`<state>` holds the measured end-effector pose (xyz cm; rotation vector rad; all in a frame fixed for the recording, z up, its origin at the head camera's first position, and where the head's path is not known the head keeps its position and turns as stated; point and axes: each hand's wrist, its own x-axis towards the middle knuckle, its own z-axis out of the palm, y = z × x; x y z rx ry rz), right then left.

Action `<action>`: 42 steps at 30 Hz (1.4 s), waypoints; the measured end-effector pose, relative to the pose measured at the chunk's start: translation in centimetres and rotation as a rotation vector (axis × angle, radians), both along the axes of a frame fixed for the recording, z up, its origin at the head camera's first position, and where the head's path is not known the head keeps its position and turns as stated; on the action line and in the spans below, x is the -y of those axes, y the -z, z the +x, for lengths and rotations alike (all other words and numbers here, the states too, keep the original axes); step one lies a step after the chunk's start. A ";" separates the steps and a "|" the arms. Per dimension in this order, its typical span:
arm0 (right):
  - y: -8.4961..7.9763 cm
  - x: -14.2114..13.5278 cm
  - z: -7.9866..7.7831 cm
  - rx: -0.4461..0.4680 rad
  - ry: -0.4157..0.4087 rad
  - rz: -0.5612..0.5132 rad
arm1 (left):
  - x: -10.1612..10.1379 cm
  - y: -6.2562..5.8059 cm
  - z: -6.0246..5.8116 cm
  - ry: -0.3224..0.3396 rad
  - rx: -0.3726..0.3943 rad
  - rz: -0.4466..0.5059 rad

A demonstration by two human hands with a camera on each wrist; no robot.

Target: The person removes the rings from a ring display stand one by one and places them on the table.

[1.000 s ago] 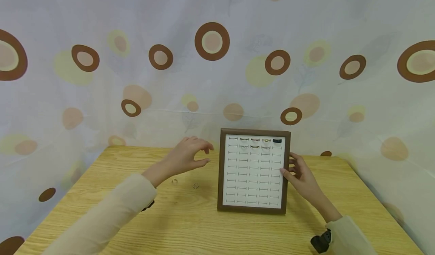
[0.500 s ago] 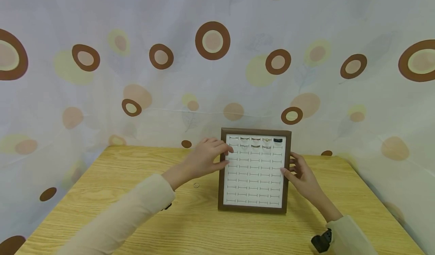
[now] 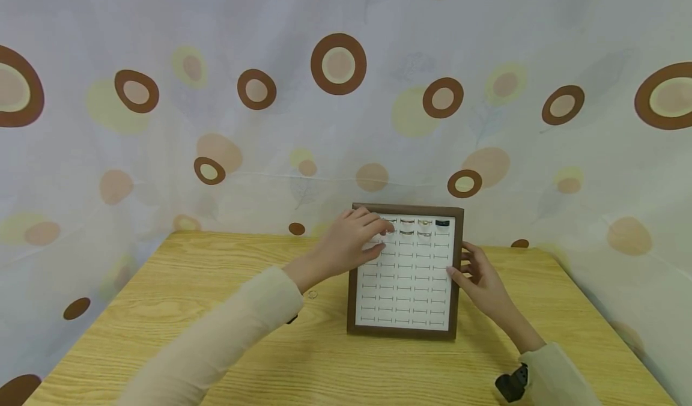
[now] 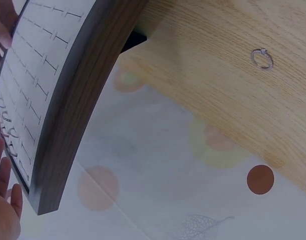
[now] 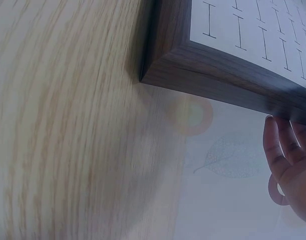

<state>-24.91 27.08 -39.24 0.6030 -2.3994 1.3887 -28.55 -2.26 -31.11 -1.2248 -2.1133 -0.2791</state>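
A slotted ring display board [image 3: 405, 289] in a brown wooden frame stands tilted on the table. Rings sit in its upper two rows, including a wide black ring [image 3: 442, 223] at the top right and a gold-toned ring [image 3: 424, 222] beside it. My left hand [image 3: 346, 244] reaches over the board's upper left, thumb and index finger apart, with the fingertips close to a ring in the second row. With thumb in front and fingers at the side, my right hand [image 3: 481, 283] grips the frame's right edge. A silver ring with a stone [image 4: 262, 59] lies on the table.
The wooden table [image 3: 227, 262] backs onto a patterned curtain [image 3: 259, 142] with brown and beige ovals. A black support [image 4: 134, 42] juts out behind the frame. A black device [image 3: 511, 384] is strapped at the right wrist.
My left hand has moved right, from beside the frame to over its upper-left slots. Its sleeve now covers the spot where a second loose ring lay. My right hand holds its place.
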 end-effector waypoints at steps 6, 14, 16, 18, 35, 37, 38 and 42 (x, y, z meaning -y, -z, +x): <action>0.0 0.0 0.0 0.007 0.000 -0.006 | -0.8 -0.4 -0.5 -0.015 -0.017 0.011; 0.0 0.0 0.1 0.016 0.005 0.003 | -1.3 -0.4 -0.9 -0.022 0.009 0.017; 0.0 0.0 0.1 0.014 0.005 0.003 | -1.3 -0.3 -1.0 -0.025 0.005 0.021; 0.0 0.0 0.1 0.011 0.006 0.003 | -1.3 -0.2 -1.1 -0.032 -0.002 0.024; -0.1 0.0 0.1 0.000 0.012 0.010 | -1.7 0.4 -1.7 -0.035 -0.048 0.083; -0.1 0.0 0.2 0.003 0.017 0.014 | -1.7 0.4 -1.7 -0.039 -0.034 0.078; -0.1 0.0 0.2 0.005 0.018 0.016 | -1.7 0.4 -1.7 -0.042 -0.029 0.075; 0.0 0.0 0.2 0.011 0.025 0.019 | -1.7 0.4 -1.6 -0.054 -0.016 0.061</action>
